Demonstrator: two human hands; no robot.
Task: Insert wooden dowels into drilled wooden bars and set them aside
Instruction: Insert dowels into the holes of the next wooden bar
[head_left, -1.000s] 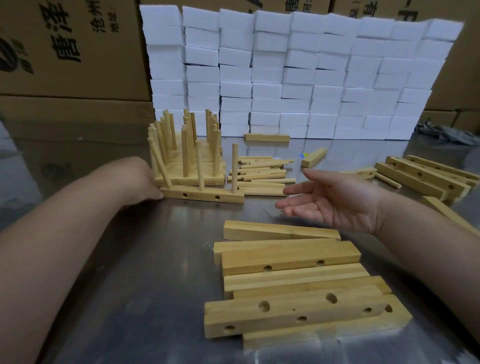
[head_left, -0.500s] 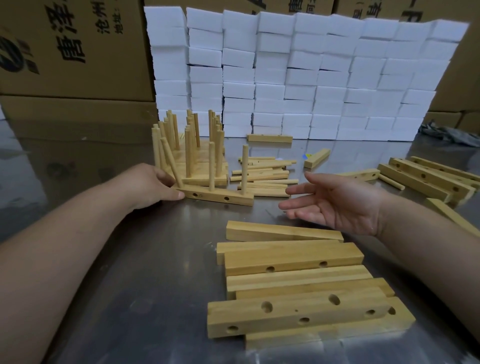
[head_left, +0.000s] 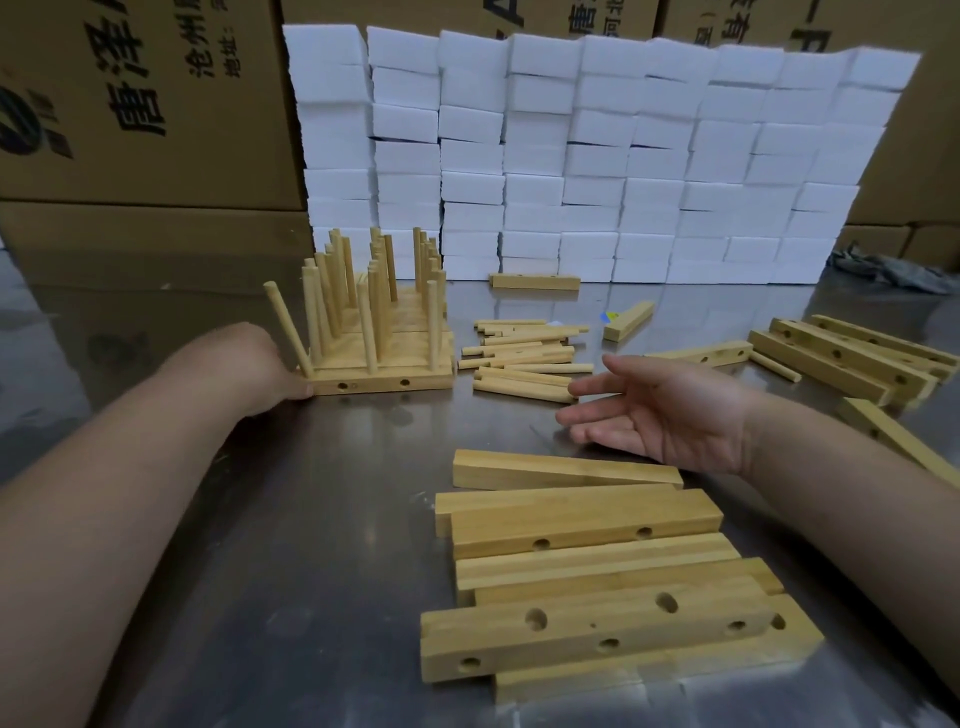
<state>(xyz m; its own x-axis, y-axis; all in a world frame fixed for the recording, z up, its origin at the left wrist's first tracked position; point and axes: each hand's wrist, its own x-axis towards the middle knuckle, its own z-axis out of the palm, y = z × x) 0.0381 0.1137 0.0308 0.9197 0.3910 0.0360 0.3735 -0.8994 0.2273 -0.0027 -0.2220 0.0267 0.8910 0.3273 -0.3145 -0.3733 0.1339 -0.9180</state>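
Set-aside step: doweled bar (head_left: 382, 383) pressed against finished stack (head_left: 379, 312) by left hand (head_left: 270, 371), finger state not discernible. Right hand (head_left: 670, 415) empty, fingers (head_left: 587, 387) spread near loose dowels (head_left: 524, 358). Next: drilled bar (head_left: 587, 522) to be taken.

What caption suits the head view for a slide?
Left hand pushes dowelled pale wooden bar against finished bars; open right hand hovers near loose wooden dowels.

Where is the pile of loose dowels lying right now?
In the head view, the loose dowels lie mid-table, just right of the finished bars and just beyond the open right hand.
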